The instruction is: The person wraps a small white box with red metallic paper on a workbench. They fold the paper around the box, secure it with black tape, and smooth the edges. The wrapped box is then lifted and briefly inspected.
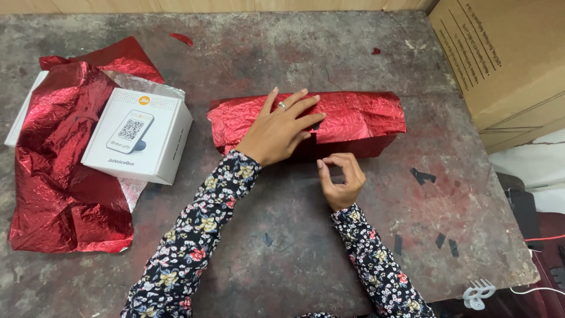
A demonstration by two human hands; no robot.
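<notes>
Long box wrapped in crinkled red foil paper point(353, 121): left hand point(276, 132) flat on top, fingers spread. Right hand point(341, 179) just in front of it, fingertips pinched together, apparently on nothing.

My left hand point(276, 131) flat on the wrapped box point(353, 121), my right hand point(341, 179) just before it, device box point(138, 136) on foil sheet point(59, 176) at left, cardboard carton point(506, 59) at far right.

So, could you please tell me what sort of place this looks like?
Probably a small packing or gift-wrapping workbench: a worn table, a parcel in red foil under the left hand, a white box on foil, and a cardboard carton.
</notes>
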